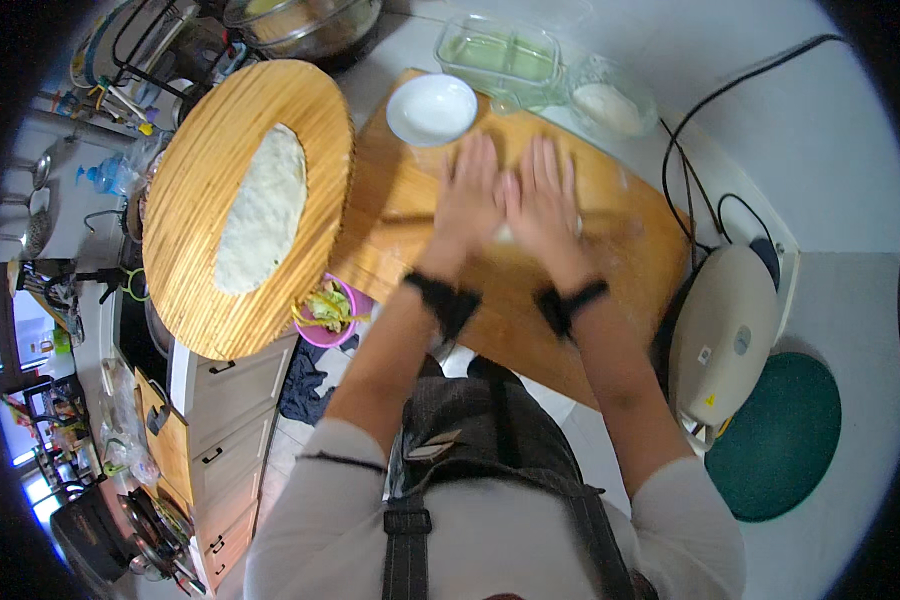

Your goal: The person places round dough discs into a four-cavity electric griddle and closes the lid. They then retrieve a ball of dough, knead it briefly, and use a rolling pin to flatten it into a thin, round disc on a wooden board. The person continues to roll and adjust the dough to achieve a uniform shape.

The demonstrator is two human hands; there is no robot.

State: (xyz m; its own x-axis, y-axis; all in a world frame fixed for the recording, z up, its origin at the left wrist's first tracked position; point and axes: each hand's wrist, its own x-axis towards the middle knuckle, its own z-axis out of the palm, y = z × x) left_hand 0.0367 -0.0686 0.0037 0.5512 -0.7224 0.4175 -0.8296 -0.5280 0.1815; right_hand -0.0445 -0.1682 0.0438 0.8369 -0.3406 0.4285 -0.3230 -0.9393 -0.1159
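Note:
My left hand [471, 191] and my right hand [541, 195] lie flat side by side, thumbs touching, above a wooden board [390, 255]. Beneath both palms runs what looks like a thin wooden rolling pin [409, 219], blurred, its ends showing on either side. A bit of pale dough [504, 235] shows between my wrists; my hands hide most of it. My fingers are stretched out and wrap around nothing. Left of the board, a long oval sheet of rolled dough [262, 214] rests on a round tray of woven or ridged straw [184, 225].
Beyond my hands stand a white bowl [432, 109], a divided glass container [499, 60] and a glass bowl of white powder [607, 105]. A beige appliance [724, 330] with black cables [671, 161] borders the board's right side. A pink bin [322, 334] with vegetable scraps sits low left.

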